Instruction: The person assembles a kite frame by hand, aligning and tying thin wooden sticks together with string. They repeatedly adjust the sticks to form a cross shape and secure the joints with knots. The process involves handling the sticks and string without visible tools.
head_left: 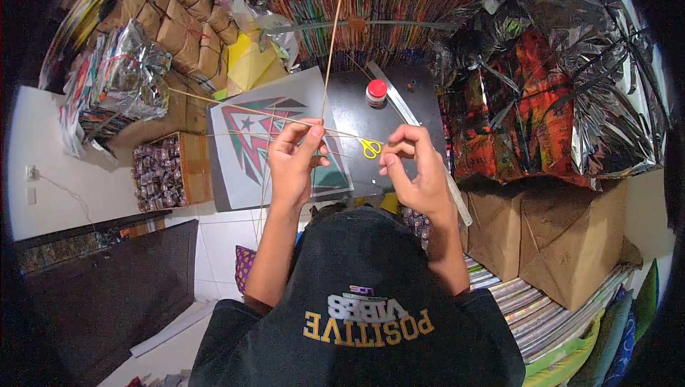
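Two thin wooden sticks cross at the fingertips of my left hand (291, 169), which pinches them. One long stick (334, 37) points away toward the far edge; the other stick (235, 106) slants across from the left toward my right hand (421, 180). My right hand is closed, thumb and fingers drawn together; whether it grips a thread or the stick's end is too small to make out. Between the hands lie yellow-handled scissors (370, 148) on the black table (349, 91). Under the left hand is a translucent sheet (300, 87) with a red, green and black star design.
A red-lidded jar (376, 92) and a long metal ruler (399, 101) are on the table. Colourful stacked sheets (357, 37) line the far side. Brown paper bundles (182, 30) stand left, black plastic-wrapped packs (521, 108) and cardboard boxes (571, 230) right.
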A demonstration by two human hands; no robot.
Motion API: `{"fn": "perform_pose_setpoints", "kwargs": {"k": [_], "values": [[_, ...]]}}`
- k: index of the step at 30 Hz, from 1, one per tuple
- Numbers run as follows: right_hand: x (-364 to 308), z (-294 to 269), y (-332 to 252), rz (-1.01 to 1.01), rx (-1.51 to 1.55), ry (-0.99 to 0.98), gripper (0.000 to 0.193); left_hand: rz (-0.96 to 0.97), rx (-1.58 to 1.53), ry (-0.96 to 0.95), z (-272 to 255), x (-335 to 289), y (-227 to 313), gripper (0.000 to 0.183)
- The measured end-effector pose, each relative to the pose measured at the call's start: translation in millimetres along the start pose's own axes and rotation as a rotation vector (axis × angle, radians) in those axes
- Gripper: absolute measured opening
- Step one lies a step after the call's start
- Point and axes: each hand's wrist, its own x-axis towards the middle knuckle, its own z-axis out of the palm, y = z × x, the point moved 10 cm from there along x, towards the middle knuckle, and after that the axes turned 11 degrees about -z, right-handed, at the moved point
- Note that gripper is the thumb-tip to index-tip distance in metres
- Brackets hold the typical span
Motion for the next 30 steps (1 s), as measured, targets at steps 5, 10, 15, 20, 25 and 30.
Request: {"fn": "perform_pose_setpoints", "kwargs": {"k": [5, 10, 15, 20, 25, 30], "values": [[3.8, -3.8, -4.5, -0.011, 0.094, 0.062, 0.023, -0.058, 0.025, -0.057, 8.3, -1.7, -4.6, 0.02], [0.8, -11.4, 14.9, 0.057, 0.265, 0.181, 0.032, -0.067, 0.019, -0.08, 10.8, -1.6, -4.7, 0.02], [6.4, -9.3, 20.9, 0.027, 0.215, 0.116, 0.055, -0.102, -0.054, -0.129, 14.2, -2.6, -4.2, 0.021], [-3.2, 18.5, 56.3, 0.132, 0.418, 0.013, 0.071, -0.118, -0.125, -0.153, 16.7, -2.6, 0.0, 0.023], [-27.7, 48.4, 79.7, 0.327, 0.58, -0.177, 0.025, -0.102, -0.132, -0.148, 14.7, 0.0, 4.5, 0.023], [-33.6, 47.9, 103.3, 0.385, 0.496, -0.101, 0.017, -0.124, -0.133, -0.146, 12.6, -0.1, 4.3, 0.024]]}}
